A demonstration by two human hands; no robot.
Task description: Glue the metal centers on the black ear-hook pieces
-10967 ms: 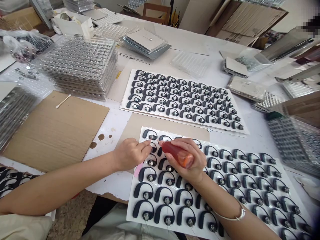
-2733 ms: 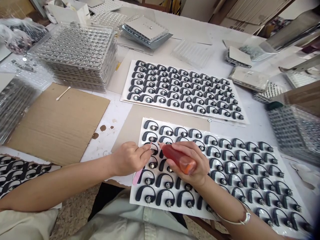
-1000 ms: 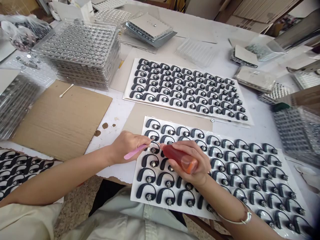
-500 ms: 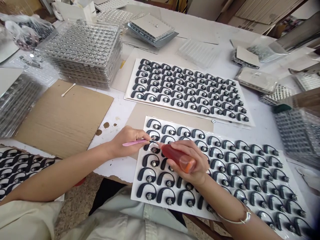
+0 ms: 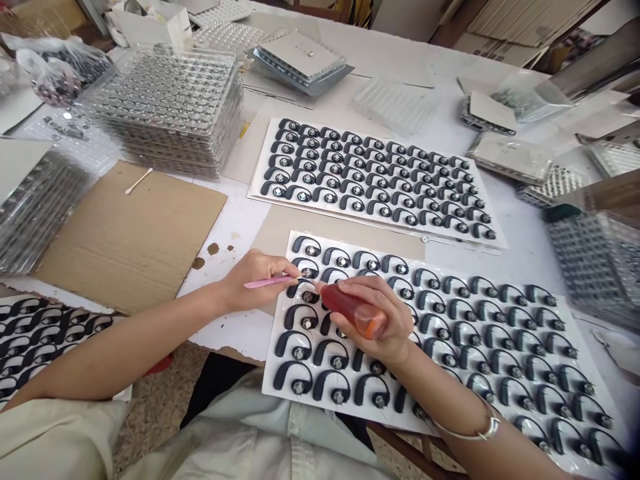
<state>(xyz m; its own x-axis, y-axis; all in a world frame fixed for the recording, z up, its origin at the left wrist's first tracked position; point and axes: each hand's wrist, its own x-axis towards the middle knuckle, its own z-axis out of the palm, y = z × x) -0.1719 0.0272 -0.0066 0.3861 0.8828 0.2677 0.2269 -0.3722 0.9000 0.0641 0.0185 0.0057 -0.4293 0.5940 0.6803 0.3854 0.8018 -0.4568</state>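
The left hand (image 5: 253, 283) grasps a slim pink stick (image 5: 267, 282) between thumb and fingers. The stick lies nearly level, with its tail projecting to the left of the hand and its tip directed forward of the fingers. The tip ends at a black ear-hook earpiece (image 5: 309, 272), in row 2 of a white card (image 5: 570, 337); contact between the 2 cannot be confirmed at this resolution. This earpiece lies immediately ahead of the left hand.

The right hand (image 5: 380, 320) is clenched around a red bottle (image 5: 345, 307) with an orange end (image 5: 369, 325). It is positioned just right of the left hand and above the card, covering several earpieces. A metal bangle (image 5: 467, 433) encircles the right forearm.

Left of the left hand, a brown cardboard sheet (image 5: 130, 233) lies on the white surface (image 5: 230, 233) and carries 1 cotton swab (image 5: 139, 181). Ahead of the hands lies a 2nd white card (image 5: 255, 187) with rows of earpieces. Ahead and left stands a stack of clear blister trays (image 5: 165, 127).
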